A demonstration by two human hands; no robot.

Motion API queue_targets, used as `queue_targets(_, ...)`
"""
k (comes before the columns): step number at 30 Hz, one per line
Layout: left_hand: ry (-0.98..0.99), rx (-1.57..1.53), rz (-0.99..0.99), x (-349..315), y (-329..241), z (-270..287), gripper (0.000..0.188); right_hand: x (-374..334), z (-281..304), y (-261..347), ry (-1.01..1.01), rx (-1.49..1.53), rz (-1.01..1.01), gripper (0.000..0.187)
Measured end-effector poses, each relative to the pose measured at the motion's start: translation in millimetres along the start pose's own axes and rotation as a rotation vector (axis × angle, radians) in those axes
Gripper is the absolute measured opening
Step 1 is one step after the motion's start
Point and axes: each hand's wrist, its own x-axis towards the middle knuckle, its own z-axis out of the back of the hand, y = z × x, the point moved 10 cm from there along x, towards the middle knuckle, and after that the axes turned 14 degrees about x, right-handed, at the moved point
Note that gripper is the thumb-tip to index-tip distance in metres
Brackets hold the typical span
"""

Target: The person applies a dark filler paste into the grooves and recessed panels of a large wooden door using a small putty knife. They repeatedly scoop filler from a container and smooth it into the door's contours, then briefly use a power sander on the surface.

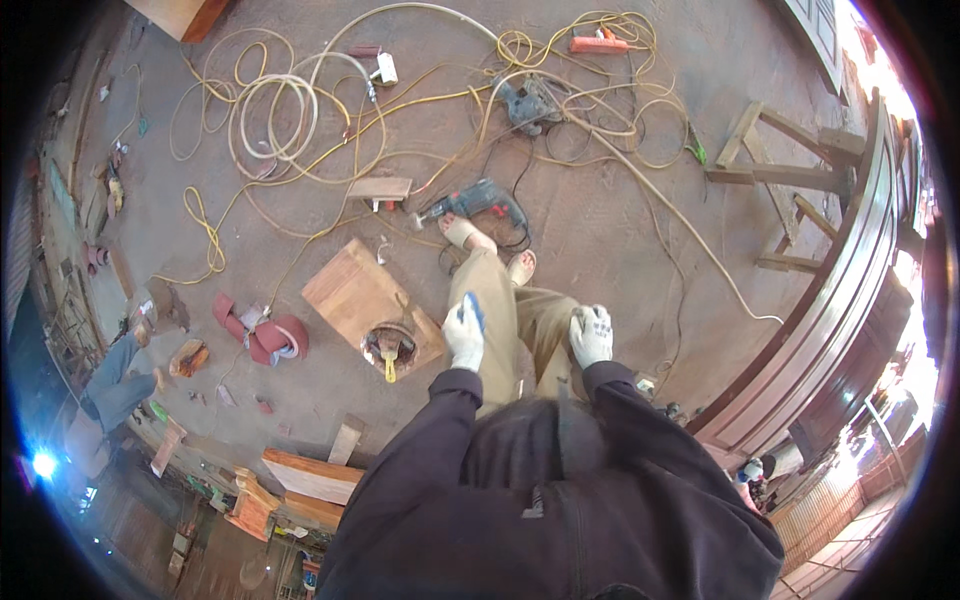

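My left hand (pixel 465 337), in a white glove, is closed in front of my left thigh. A blue strip shows along its fingers; whether that is glove coating or a held thing is unclear. My right hand (pixel 591 338), gloved too, rests by my right thigh, back up, its fingers turned down and hidden. Left of my legs a wooden board (pixel 350 285) lies on the floor. On it stands a round container (pixel 377 334) with a yellow-handled brush (pixel 390 369) in it. Beyond my sandalled feet lies a power drill (pixel 485 201); a reddish sandpaper roll (pixel 280 338) lies farther left.
Yellow and pale hoses (pixel 290 130) coil across the floor ahead, around another power tool (pixel 530 104). A long dark wooden panel (pixel 800 355) and a wooden trestle (pixel 780 175) stand to the right. At the left edge another person's legs (pixel 112 375) show beside a bright light.
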Motion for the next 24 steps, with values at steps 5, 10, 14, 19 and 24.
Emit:
queue_targets(5,0.029,0.365,-0.031,30,-6,23,0.029,176,-15,42,-0.099,-0.001,0.266,0.024)
queue_targets(10,0.121,1.089,-0.385,15,-68,-4,0.028,296,-95,4,0.205,-0.132,-0.029,0.027)
queue_targets(14,-0.037,1.222,-0.401,22,-93,-36,0.058,387,-147,-24,0.345,-0.221,-0.048,0.036)
queue_targets(19,-0.026,1.241,-0.388,41,-101,-55,0.047,494,-182,-88,0.063,-0.173,0.103,0.063)
queue_targets(24,-0.112,1.152,-0.294,37,-85,-48,0.047,558,-219,-83,0.16,-0.193,0.088,0.069)
